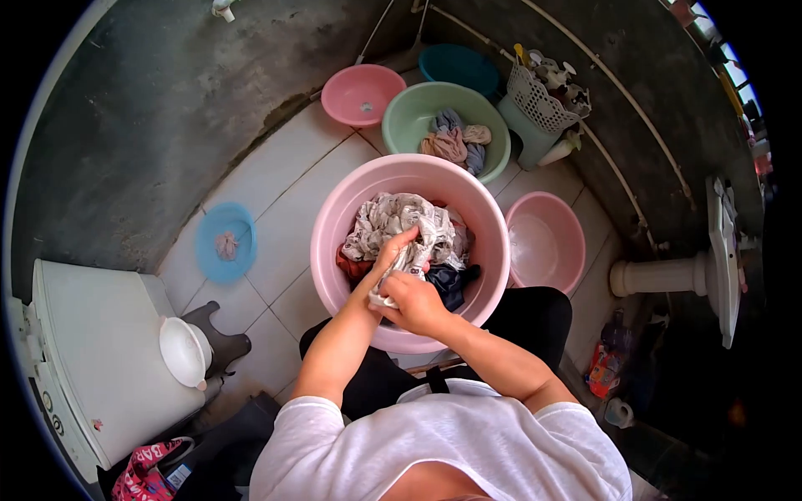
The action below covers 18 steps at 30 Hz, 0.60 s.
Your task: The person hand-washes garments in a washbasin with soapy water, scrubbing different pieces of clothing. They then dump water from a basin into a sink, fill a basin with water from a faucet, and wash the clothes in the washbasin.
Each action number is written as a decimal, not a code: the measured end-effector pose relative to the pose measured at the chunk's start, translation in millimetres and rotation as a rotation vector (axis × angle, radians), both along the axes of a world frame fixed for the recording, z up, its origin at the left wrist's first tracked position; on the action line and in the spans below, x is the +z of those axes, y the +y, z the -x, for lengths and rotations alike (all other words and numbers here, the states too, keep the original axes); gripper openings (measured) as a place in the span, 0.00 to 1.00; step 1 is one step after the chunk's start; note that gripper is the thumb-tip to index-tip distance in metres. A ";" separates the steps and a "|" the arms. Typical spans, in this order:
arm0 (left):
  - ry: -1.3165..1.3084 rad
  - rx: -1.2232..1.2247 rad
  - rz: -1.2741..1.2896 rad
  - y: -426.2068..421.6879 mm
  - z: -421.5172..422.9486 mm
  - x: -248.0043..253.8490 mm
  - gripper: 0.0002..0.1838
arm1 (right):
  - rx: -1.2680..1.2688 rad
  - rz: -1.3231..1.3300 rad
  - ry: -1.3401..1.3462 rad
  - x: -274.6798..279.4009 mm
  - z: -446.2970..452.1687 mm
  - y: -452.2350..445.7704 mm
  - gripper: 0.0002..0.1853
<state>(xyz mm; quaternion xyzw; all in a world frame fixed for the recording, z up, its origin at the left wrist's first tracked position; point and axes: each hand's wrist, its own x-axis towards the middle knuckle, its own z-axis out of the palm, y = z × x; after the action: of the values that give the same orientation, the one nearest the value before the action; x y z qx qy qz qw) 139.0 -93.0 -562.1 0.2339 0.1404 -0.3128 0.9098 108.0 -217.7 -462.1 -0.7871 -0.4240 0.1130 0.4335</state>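
Observation:
A large pink basin (332, 288) stands between my knees with wet-looking laundry in it. On top lies a crumpled off-white garment with a fine dark print (380, 225). My left hand (395, 255) grips a bunched length of this garment, its fingers partly hidden by the folds. Closer to me, my right hand (415, 302) is closed around a twisted end of the same cloth, across my left wrist. Dark navy cloth (449, 285) and a rust-red piece (354, 265) lie lower in the basin, beside and under the printed garment.
A green basin (403, 125) behind holds several bunched clothes. Around stand a small pink basin (363, 93), a teal basin (459, 68), another pink basin (547, 242) and a blue basin (225, 263) with a small cloth. A bottle basket (535, 98), white appliance (109, 351) and sink (723, 263) line the sides.

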 end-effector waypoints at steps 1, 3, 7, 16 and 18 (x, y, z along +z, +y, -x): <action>0.015 0.219 0.143 -5.0 1.8 -45.7 0.20 | -0.099 0.112 -0.069 -28.0 -16.9 6.6 0.15; 0.359 0.741 0.048 -46.0 4.4 -21.6 0.18 | -0.403 0.350 0.106 -53.8 -65.1 20.9 0.16; 0.118 0.678 -0.156 -37.7 8.5 -22.1 0.21 | -0.447 0.250 0.099 -66.9 -65.8 35.8 0.16; 0.391 0.823 -0.009 -40.8 7.0 0.3 0.20 | -0.472 0.252 0.006 -74.5 -78.3 36.1 0.16; -0.246 0.569 0.326 -18.2 23.6 -70.2 0.20 | -0.337 0.084 -0.112 -68.6 -31.7 33.5 0.12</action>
<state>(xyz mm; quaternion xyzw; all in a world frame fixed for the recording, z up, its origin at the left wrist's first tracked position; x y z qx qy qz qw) 115.4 -111.2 -632.3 0.0731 0.0376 -0.0342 0.9960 139.8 -184.2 -530.6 -0.8694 -0.3046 0.0125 0.3888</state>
